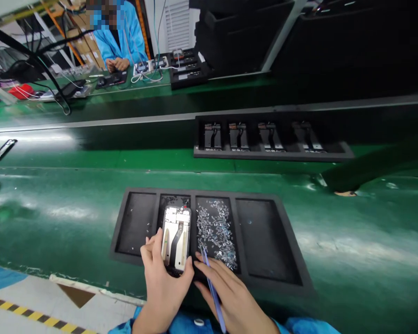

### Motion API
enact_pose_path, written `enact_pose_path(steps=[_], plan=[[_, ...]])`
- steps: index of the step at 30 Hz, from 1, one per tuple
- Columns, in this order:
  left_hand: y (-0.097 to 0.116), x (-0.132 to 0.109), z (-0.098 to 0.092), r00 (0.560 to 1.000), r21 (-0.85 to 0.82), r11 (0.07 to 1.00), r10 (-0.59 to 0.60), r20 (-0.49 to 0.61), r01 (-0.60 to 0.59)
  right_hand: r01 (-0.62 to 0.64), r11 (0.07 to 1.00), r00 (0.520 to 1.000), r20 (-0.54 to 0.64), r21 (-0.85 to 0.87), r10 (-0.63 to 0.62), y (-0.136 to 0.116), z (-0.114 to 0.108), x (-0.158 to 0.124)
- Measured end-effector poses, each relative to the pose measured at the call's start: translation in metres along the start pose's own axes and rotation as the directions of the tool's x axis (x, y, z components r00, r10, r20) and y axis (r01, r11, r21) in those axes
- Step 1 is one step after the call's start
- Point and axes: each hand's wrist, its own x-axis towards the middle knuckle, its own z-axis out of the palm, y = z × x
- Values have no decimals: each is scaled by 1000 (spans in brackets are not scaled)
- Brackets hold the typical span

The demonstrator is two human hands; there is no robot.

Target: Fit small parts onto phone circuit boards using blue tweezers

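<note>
My left hand (165,283) grips an opened phone (176,239) by its sides, thumb on the right edge and fingers on the left. The phone shows a silvery inner frame with a black ribbon cable down its middle, and it lies over the second compartment of a black foam tray (271,200). In my right hand (230,292) is a pair of purple tweezers (214,294), tips pointing up over the third compartment. Many tiny clear and shiny pieces (216,227) are scattered in that compartment, and a few specks lie in the first.
Beyond, another black tray (271,157) holds several phone frames on the green conveyor. A slim part (4,150) lies far left. A co-worker (125,32) in blue sits across the line near cables and a further tray (190,83). A dark post (365,167) stands right.
</note>
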Motion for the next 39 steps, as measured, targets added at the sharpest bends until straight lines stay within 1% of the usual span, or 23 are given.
enact_pose_path(steps=[3, 4, 5, 7, 8, 10, 12, 13, 14, 15, 16, 17, 18, 19, 20, 21, 23, 24, 26, 30, 34, 35, 39], plan=[[9, -4, 8, 998, 37, 999, 24, 58, -26, -193, 978, 981, 10, 74, 193, 7, -43, 16], [13, -6, 11, 996, 58, 997, 38, 75, -43, -273, 958, 962, -1, 92, 274, 13, -60, 25], [15, -9, 14, 994, 86, 994, 52, 91, -60, -343, 931, 935, -47, 129, 351, 21, -74, 36], [19, -15, 18, 991, 147, 985, 75, 112, -91, -423, 861, 883, -85, 282, 462, 41, -93, 59], [19, -17, 18, 988, 165, 980, 87, 129, -108, -425, 839, 875, -80, 340, 477, 51, -96, 70], [15, -16, 12, 970, 159, 972, 142, 196, -174, -379, 849, 897, -80, 368, 435, 71, -90, 86], [7, -5, 1, 934, 127, 953, 234, 271, -276, -285, 921, 937, -123, 267, 326, 85, -75, 92], [3, 5, -5, 904, 111, 933, 296, 308, -343, -241, 950, 951, -149, 197, 272, 89, -66, 92], [-2, 17, -11, 860, 90, 899, 376, 345, -429, -208, 969, 959, -168, 135, 230, 92, -58, 90], [-6, 31, -15, 789, 52, 845, 473, 392, -532, -191, 978, 963, -175, 87, 203, 92, -52, 86], [-9, 45, -18, 683, -16, 766, 583, 441, -643, -172, 984, 969, -173, 51, 178, 91, -48, 81], [-12, 60, -19, 547, -105, 664, 686, 480, -740, -143, 990, 976, -164, 8, 142, 89, -45, 75], [-13, 74, -18, 409, -192, 559, 762, 501, -806, -93, 994, 986, -146, -52, 85, 86, -44, 70], [-15, 86, -15, 292, -263, 475, 804, 518, -840, -25, 991, 993, -118, -132, 9, 84, -44, 66], [-15, 96, -11, 197, -324, 414, 822, 534, -851, 53, 975, 995, -76, -215, -71, 81, -45, 62], [-16, 104, -6, 128, -375, 379, 827, 548, -846, 130, 949, 989, -24, -287, -143, 80, -46, 60], [-17, 113, 5, 42, -457, 356, 824, 565, -815, 246, 900, 969, 85, -359, -231, 79, -47, 58], [-18, 114, 11, 19, -489, 353, 825, 565, -798, 286, 885, 958, 128, -367, -256, 80, -47, 59], [-20, 114, 20, 20, -521, 357, 838, 545, -776, 333, 866, 942, 181, -374, -284, 82, -46, 60], [-24, 112, 29, 51, -530, 356, 862, 504, -770, 337, 859, 936, 237, -386, -261, 86, -42, 60], [-24, 110, 29, 100, -528, 368, 879, 467, -765, 329, 870, 931, 279, -367, -234, 82, -41, 59], [-25, 110, 28, 103, -524, 365, 880, 463, -769, 329, 870, 931, 281, -368, -233, 80, -41, 59], [-28, 107, 25, 48, -518, 302, 894, 446, -800, 343, 855, 928, 283, -389, -243, 77, -40, 59]])
